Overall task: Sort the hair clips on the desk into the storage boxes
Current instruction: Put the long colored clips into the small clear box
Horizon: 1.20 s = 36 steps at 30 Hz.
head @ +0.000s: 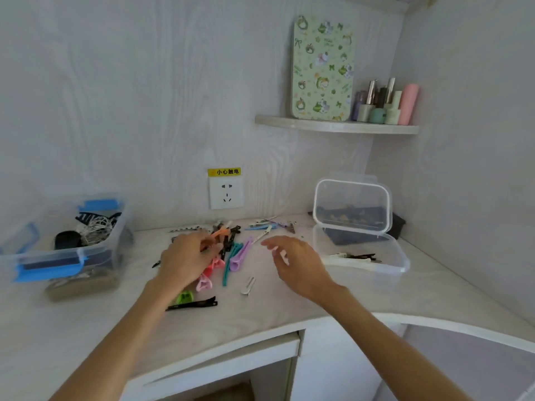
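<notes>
Nearest to you, below your left hand and toward your own body, a long black hair clip lies flat on the desk, with a bright green clip just beyond it, right beside your left wrist. A small silver clip lies alone between your two wrists, a little closer to the right one.

Your left hand rests palm down on the near edge of the pile of hair clips; its fingers are curled in among the clips, but you cannot tell from here whether they pinch one. Just to the right of that hand lie a pink clip, a teal clip and a lilac clip; an orange clip sits at its fingertips.

Your right hand hovers above the desk with fingers loosely spread and lightly bent, holding nothing. The pile is to its left, well within reach, and a white clip lies just beyond its fingertips.

To the right of your right hand, near it, stands the clear storage box with its lid hinged up; a few dark and white clips lie inside. Well to the left of your left hand sits the blue-latched storage box, holding larger black and white claw clips.

Beyond both hands, more clips lie scattered along the wall under a socket. Higher up to the right, a shelf carries a green patterned board and some bottles
</notes>
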### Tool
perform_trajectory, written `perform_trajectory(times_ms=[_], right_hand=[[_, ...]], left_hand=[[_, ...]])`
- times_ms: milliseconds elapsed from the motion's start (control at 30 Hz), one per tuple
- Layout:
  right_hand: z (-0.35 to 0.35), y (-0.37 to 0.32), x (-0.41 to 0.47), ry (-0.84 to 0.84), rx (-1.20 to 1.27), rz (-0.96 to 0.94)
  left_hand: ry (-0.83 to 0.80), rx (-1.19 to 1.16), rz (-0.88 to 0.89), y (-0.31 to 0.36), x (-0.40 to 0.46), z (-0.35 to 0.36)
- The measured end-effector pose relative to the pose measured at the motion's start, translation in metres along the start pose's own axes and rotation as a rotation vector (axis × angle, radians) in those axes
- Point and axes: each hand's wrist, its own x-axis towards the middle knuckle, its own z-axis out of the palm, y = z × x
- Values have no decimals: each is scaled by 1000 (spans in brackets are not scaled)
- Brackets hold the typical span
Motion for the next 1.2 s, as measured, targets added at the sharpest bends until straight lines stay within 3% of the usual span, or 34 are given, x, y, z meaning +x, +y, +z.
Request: perform_trajectory(times_ms=[100,200,400,467,567,733,900,967,1067,1200], right_hand=[[44,-9,12,-189,-70,-38],[58,-4,23,-247,-161,-54],[68,3,25,9,-191,-68],[68,2,24,25,-192,-88],[63,-4,22,-86,-140,-118],[63,-5,20,-119,-248,-248],[60,-7,26,-199,-246,-227],[54,-12,32,-255,-356,-310],[42,-16,37,-120,-594,-530],[16,-14,27,-7,-636,-540]], left_hand=[[120,-56,34,-10,1,14],[86,-102,63,-3,3,15],[16,-149,107,-12,4,7],[-99,-200,111,-16,1,0],[-157,-278,-4,-18,-5,-11],[138,21,-218,-15,-14,-9],[95,13,-290,-4,-15,-6],[83,-3,-306,-6,-12,-6],[74,-20,-301,-10,-12,-6],[74,-26,-273,-14,-14,-7]])
